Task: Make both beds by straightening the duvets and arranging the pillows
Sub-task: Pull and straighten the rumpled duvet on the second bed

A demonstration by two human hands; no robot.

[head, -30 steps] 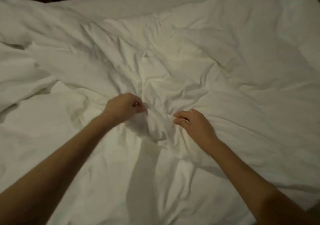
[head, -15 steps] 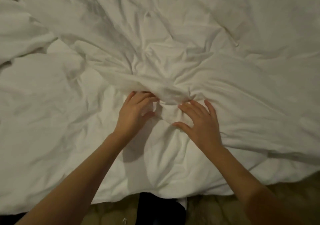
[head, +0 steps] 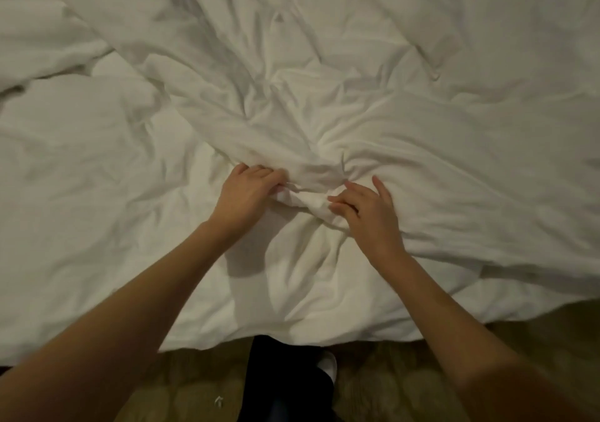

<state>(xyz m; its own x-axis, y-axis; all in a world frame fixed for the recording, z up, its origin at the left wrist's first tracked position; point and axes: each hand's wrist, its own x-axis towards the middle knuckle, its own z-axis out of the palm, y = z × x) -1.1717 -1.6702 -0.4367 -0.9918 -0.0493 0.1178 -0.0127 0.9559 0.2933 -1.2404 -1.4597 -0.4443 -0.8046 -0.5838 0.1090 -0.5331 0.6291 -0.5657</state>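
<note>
A crumpled white duvet (head: pixel 422 123) covers the whole bed, its creases running together into a bunched ridge at the middle. My left hand (head: pixel 245 192) lies at the left end of that ridge, fingers curled round a fold of the cloth. My right hand (head: pixel 368 212) is at the right end, thumb and first fingers pinching a small fold while the outer fingers stretch out over the duvet. No pillow is in view.
The duvet's near edge (head: pixel 324 340) hangs over the foot of the bed. Below it lies patterned brownish carpet (head: pixel 406 389). My dark trouser leg and a white shoe (head: pixel 328 365) stand close against the bed.
The view has tilted down, so the bed's edge and the carpet show. Both hands let go of the bunched cloth, spread open half a second ago, and now grip folds again.
</note>
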